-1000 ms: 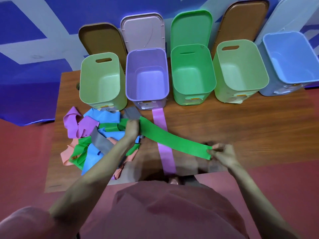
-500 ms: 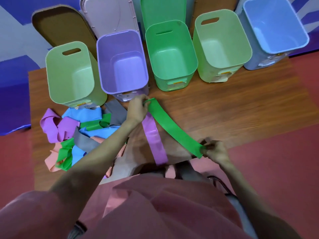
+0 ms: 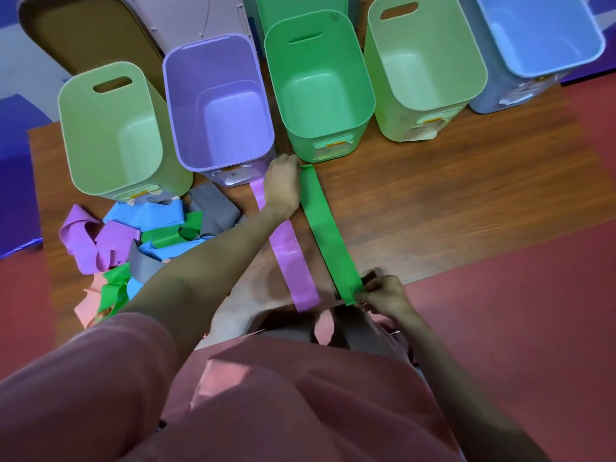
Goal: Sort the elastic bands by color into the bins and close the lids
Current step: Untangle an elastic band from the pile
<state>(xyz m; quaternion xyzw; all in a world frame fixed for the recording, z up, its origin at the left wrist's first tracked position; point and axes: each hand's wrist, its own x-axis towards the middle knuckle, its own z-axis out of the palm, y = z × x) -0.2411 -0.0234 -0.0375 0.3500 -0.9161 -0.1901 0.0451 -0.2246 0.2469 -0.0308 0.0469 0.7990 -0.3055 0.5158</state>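
The green band (image 3: 325, 233) lies stretched flat on the bench (image 3: 450, 201), running from just in front of the green bin (image 3: 320, 85) back to the near edge. My left hand (image 3: 283, 188) holds its far end, though the fingers are turned away from view, so I judge a pinch rather than see it plainly. My right hand (image 3: 383, 295) grips the near end, fingers curled round the strip at the bench edge.

Just beside it, to its left, the purple band (image 3: 293, 261) lies flat and parallel, its far end near the purple bin (image 3: 218, 101) and partly under my left wrist.

The remaining pile of bands (image 3: 133, 248) (purple, blue, green, grey, pink) sits at the left of the bench, unsorted. All five bins stand open, and those I can see into are empty; the lids (image 3: 93, 35) lean upright behind them.

Step in hand, by my assessment: straightening one green band before binning; the sort has barely begun. The next move calls for gathering or folding the strip and lifting it clear of the purple band into the green bin, not the paler green ones either side.
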